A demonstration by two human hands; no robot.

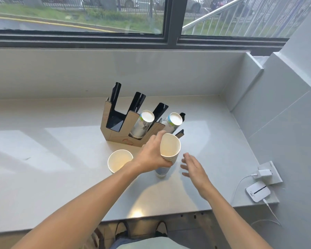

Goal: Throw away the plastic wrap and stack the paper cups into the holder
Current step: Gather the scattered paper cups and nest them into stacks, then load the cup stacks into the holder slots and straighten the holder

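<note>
While left hand (152, 155) grips cup stack (169, 150): two holder (118, 135) stacks, one loose cup (119, 160).

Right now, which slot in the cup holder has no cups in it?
The leftmost slot of the cup holder has none; you see only its black inside. The other two slots each hold a cup stack, bottoms up.

The holder (133, 123) and 1 loose cup (119, 160) block the counter (43, 150) centre; its left stretch lies open.
</note>
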